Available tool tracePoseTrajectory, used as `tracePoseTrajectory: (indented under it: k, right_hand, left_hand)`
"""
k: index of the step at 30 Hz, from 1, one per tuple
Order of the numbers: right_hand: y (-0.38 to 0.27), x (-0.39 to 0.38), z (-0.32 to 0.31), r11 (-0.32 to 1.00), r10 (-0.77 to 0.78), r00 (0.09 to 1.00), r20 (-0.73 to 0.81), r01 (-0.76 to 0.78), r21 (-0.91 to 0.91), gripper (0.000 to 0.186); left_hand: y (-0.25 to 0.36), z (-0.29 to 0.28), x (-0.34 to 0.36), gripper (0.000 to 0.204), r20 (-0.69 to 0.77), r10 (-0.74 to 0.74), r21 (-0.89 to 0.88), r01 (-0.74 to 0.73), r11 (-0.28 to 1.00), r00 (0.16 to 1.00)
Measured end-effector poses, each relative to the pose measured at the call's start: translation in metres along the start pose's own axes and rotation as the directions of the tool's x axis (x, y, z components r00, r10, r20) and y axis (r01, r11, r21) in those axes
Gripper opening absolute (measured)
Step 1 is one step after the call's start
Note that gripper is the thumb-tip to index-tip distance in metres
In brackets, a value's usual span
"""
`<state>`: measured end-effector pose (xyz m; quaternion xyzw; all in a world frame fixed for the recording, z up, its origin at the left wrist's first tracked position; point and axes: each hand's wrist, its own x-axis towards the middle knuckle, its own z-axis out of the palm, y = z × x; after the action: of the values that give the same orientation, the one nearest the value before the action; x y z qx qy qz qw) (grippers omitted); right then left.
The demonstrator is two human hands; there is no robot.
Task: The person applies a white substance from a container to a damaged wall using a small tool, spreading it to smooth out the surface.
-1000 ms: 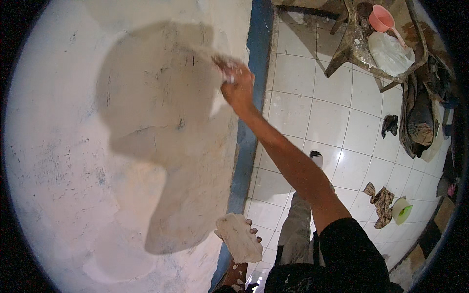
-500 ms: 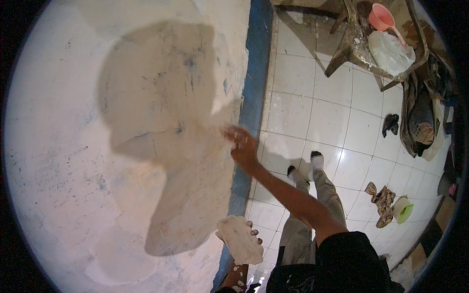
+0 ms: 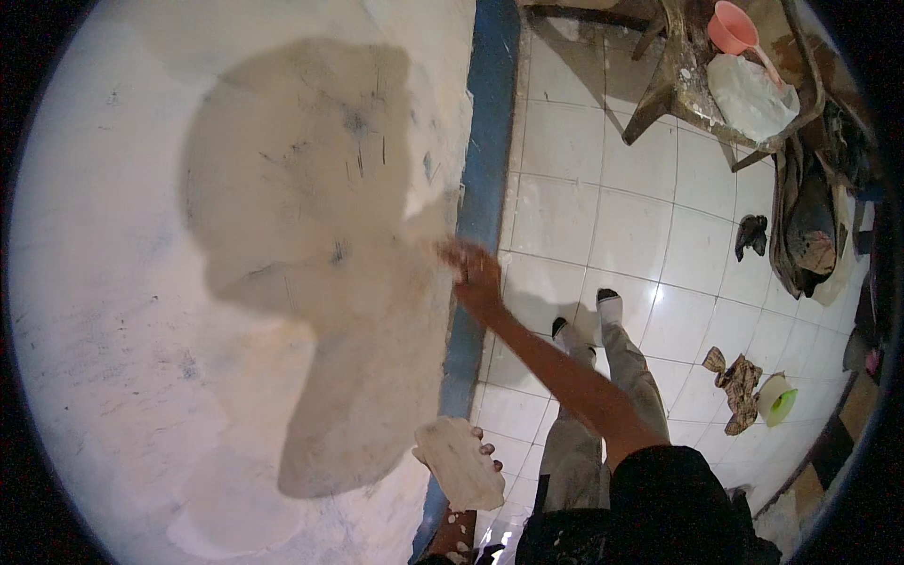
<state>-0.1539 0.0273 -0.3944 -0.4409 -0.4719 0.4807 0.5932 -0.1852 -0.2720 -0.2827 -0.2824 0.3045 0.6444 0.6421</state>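
Matt, scuffed wall point(image 3: 104, 273); glossy floor tiles point(image 3: 629, 231)
The wall looks chalky and scratched; the blue band point(image 3: 482, 188) looks painted, its edge chipped; the pale slab point(image 3: 460, 463) looks matt and smudged; the pink scoop point(image 3: 731, 28) is smooth plastic; the bag point(image 3: 750, 99) is thin, crinkled plastic; the 2 socks point(image 3: 610, 309) are matt cloth.

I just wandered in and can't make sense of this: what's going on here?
A person's left hand holds a pale, flat slab beside a patchy, marked wall. The right hand is out in front of the blue band along the wall's edge; I cannot tell whether it touches the wall or holds anything. The person's shadow falls across the wall. A pink dipper and a plastic bag rest on a stained chair.
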Motion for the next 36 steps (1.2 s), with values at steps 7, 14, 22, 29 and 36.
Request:
tracePoseTrajectory:
  k: [7, 14, 22, 29, 36]
  right_hand:
    - [-0.024, 0.128, 0.012, 0.932, -0.227, 0.970, -0.083, 0.191, -0.309, 0.047]
    - [-0.017, -0.002, 0.009, 0.907, -0.371, 0.921, 0.114, 0.386, -0.170, 0.049]
    - [-0.025, 0.104, 0.009, 0.936, -0.236, 0.967, -0.098, 0.199, -0.290, 0.039]
    - [-0.018, -0.028, 0.031, 0.990, -0.120, 0.992, 0.039, 0.117, 0.079, 0.033]
    - [-0.066, 0.064, 0.004, 0.881, -0.294, 0.951, 0.093, 0.307, -0.361, 0.048]
  left_hand:
    - [-0.005, 0.011, 0.005, 0.084, 0.081, -0.007, 0.027, 0.005, 1.000, 0.997]
    - [-0.005, 0.022, -0.002, 0.081, 0.068, 0.009, 0.062, -0.014, 0.998, 0.998]
    - [-0.008, 0.015, 0.004, 0.080, 0.067, 0.007, 0.007, -0.008, 1.000, 0.998]
    - [-0.003, 0.015, 0.000, 0.079, -0.028, -0.042, 0.074, 0.044, 0.996, 0.999]
    - [-0.024, 0.078, 0.003, 0.077, 0.228, -0.161, -0.033, 0.173, 0.984, 0.960]
